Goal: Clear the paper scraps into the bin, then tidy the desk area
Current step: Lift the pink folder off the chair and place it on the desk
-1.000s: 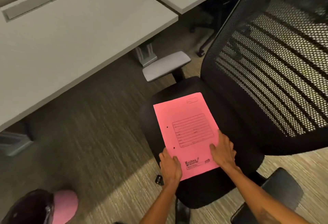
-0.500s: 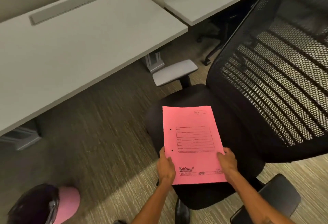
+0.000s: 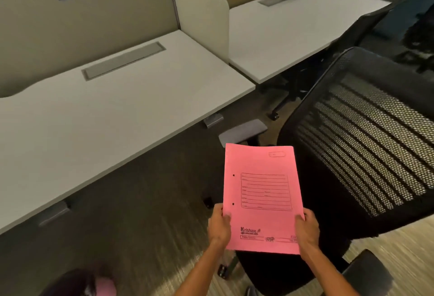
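Observation:
I hold a pink paper file folder (image 3: pixel 260 190) in the air over the seat of a black mesh office chair (image 3: pixel 366 150). My left hand (image 3: pixel 219 225) grips its lower left edge and my right hand (image 3: pixel 307 231) grips its lower right edge. The folder's printed front faces me, tilted up. A grey desk (image 3: pixel 105 117) lies to the left of the folder. No paper scraps or bin are clearly in view.
A second desk (image 3: pixel 281 30) stands behind a white divider panel (image 3: pixel 204 14). The chair's grey armrest (image 3: pixel 242 131) pokes out above the folder. A dark and pink object (image 3: pixel 94 284) sits on the carpet at the bottom left. Another chair's base is under the far desk.
The folder has been lifted off the chair seat with both hands on its lower corners. My view has tilted up, showing more of the desks and partition.

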The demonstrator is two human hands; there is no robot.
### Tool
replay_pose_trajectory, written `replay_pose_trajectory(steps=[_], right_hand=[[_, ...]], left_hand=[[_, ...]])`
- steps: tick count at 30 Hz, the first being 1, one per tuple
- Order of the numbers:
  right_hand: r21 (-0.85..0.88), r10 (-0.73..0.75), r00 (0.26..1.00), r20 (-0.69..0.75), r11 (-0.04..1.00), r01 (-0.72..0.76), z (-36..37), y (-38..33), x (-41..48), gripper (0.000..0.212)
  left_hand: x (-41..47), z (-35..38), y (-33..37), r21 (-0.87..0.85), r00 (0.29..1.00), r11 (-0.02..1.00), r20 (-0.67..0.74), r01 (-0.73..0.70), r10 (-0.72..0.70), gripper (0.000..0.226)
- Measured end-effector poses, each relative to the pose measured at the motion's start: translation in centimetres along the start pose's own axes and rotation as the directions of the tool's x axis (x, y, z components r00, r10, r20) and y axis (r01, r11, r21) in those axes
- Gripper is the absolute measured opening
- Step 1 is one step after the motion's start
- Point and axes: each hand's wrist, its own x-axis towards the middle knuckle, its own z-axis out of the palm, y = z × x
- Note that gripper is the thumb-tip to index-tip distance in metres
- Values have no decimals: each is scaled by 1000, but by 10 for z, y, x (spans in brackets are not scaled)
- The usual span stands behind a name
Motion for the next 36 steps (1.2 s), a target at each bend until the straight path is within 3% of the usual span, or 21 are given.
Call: replay_pose_trajectory(steps=[9, 17, 27, 31, 36], right_hand=[[62, -109, 994, 22, 992, 108, 28, -102, -41, 19], [101, -203, 963, 177, 977, 187, 90, -172, -95, 13], [94, -264, 856, 444, 964, 249, 198, -261, -177, 22], [82, -289, 830, 477, 955, 285, 242, -289, -211, 23], [113, -321, 794, 516, 945, 308, 294, -320, -248, 23]], left_hand=[[2, -115, 52, -136, 996, 989, 62, -57, 66, 11], [4, -235, 60, -160, 996, 983, 25, -84, 89, 15], [-2, -398, 32, -222, 983, 967, -159, -124, 89, 14], [-8, -455, 15, -223, 959, 966, -274, -130, 66, 9], [-15, -519, -1, -249, 946, 956, -316, -155, 72, 13]])
